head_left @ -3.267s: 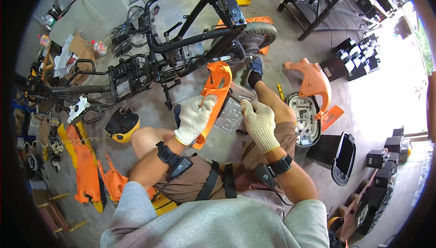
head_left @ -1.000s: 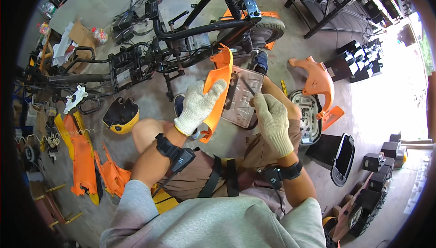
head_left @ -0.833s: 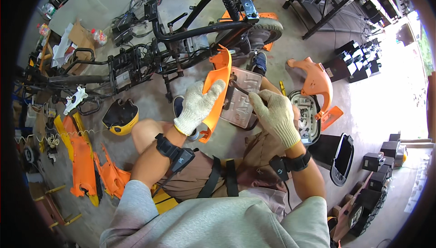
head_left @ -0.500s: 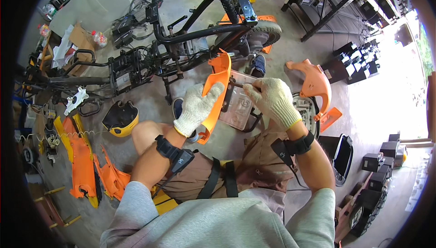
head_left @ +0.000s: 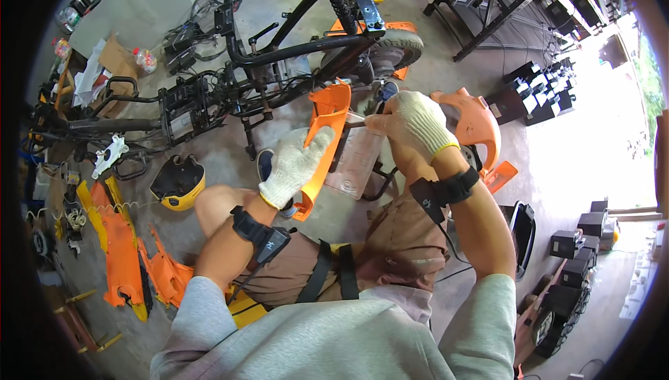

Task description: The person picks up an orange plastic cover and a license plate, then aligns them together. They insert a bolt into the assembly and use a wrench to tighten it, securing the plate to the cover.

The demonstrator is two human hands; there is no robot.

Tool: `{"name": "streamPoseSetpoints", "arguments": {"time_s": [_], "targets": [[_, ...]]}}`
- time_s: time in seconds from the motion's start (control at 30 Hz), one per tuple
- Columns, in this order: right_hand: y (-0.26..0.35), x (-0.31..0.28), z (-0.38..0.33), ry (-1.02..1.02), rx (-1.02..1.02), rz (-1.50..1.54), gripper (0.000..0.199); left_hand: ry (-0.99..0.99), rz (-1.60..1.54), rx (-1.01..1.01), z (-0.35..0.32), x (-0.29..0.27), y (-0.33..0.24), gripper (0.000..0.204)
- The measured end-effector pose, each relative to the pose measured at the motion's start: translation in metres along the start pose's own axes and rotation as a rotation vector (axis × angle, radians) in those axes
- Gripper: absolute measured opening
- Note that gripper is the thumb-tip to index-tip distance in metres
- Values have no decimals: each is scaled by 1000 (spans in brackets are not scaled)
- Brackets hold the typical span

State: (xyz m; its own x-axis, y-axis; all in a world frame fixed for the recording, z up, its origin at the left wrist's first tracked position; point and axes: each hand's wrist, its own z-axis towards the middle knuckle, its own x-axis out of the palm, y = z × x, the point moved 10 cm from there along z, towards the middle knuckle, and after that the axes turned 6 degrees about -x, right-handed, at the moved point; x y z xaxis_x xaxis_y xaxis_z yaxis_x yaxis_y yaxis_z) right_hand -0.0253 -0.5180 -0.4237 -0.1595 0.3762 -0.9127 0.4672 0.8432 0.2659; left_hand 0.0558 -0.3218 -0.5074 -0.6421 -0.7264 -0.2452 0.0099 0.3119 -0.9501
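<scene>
My left hand (head_left: pixel 291 167), in a white knitted glove, grips a curved orange plastic body panel (head_left: pixel 327 119) by its lower left side, thumb over the edge. The panel stands tilted above my lap. Across from it my gloved right hand (head_left: pixel 414 126) is closed, its fingers curled near the panel's right edge. A thin dark tool (head_left: pixel 356 124) pokes out of that hand toward the panel; its grip is hidden and its kind is unclear. Behind the panel lies a clear plastic box or tray (head_left: pixel 357 164), partly covered by it.
A bare black motorcycle frame (head_left: pixel 293 59) with a rear wheel (head_left: pixel 397 49) stands ahead. A yellow helmet (head_left: pixel 179 181) and orange panels (head_left: pixel 122 247) lie left. To the right are another orange panel (head_left: pixel 477 122), black boxes (head_left: pixel 533 91) and a metal rack (head_left: pixel 498 14).
My right hand has moved up and turned, so the thin tool shows less. My left hand keeps its hold on the orange panel. The whole view has shifted slightly.
</scene>
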Motion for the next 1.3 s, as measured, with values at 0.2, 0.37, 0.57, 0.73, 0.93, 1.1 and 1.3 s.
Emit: {"name": "streamPoseSetpoints", "arguments": {"time_s": [0.2, 0.37, 0.57, 0.73, 0.93, 1.1, 1.3], "targets": [[1, 11, -3, -4, -94, 26, 53, 27, -287, -98, -4, 0, 10, 39], [-7, 37, -16, -13, -95, 120, 49, -18, -95, -8, -4, 1, 15, 37], [11, 71, -42, -114, -60, 496, 50, -169, -222, 48, -2, -9, 11, 43], [30, 120, -53, -135, 209, 876, 41, -197, -267, 9, 4, -23, -4, 45], [52, 143, -64, -83, 331, 1095, 35, -214, -346, -53, -3, -21, 5, 48], [45, 158, -59, -60, 383, 875, 48, -173, -367, -65, 1, -17, 17, 44], [41, 130, -59, -187, 318, 985, 42, 17, -464, 58, 3, 8, 9, 31]]}}
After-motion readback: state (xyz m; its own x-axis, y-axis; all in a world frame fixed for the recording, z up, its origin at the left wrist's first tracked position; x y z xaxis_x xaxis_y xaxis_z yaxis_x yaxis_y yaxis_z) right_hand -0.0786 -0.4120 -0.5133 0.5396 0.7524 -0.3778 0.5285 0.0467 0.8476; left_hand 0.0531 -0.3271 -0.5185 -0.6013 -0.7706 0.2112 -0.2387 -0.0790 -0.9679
